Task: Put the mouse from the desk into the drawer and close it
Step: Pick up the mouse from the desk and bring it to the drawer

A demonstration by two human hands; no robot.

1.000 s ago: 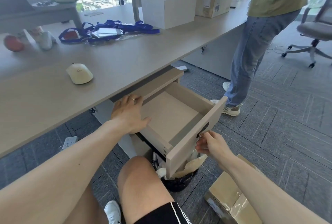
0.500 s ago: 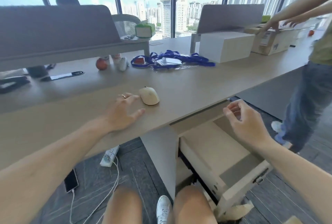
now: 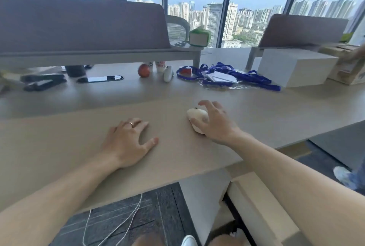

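Right hand [image 3: 214, 124] fingers are closing around the small cream plastic mouse [image 3: 195, 116] on the desk [image 3: 276, 111]; left hand [image 3: 126, 141], beside the mouse, is lying open. Judged light, rigid, smooth: side grip suits.

Desk [image 3: 79, 133] bare nr hands; drawer [image 3: 256, 202] open below.

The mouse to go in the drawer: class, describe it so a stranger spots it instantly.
On the long desk, near its front edge, the right hand closes over the cream mouse. A second white mouse lies untouched at the back, beside the red apple.
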